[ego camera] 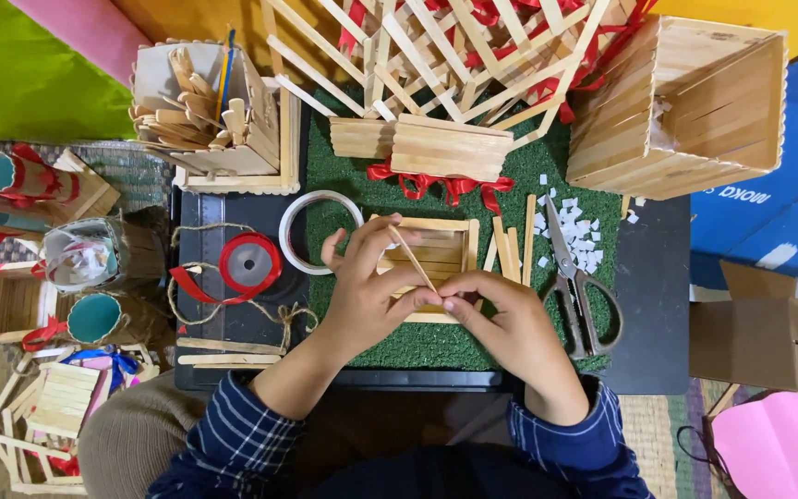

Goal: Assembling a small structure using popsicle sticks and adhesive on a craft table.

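Note:
My left hand (365,296) and my right hand (510,323) meet over a small square frame of wooden craft sticks (436,249) that lies on the green turf mat (344,166). Both hands pinch one thin wooden stick (411,261), held slanted across the frame, its lower end between the fingertips of both hands. Several loose sticks (510,249) lie just right of the frame. Grey-handled scissors (574,286) rest to the right of my right hand, beside small white foam bits (576,226).
A clear tape roll (302,217) and a red ribbon spool (249,263) with twine lie left of my hands. Stick boxes (676,102), a lattice structure (445,46), a stick holder (205,111), ribbon-tied tubes (20,176) and cardboard (759,333) ring the black mat.

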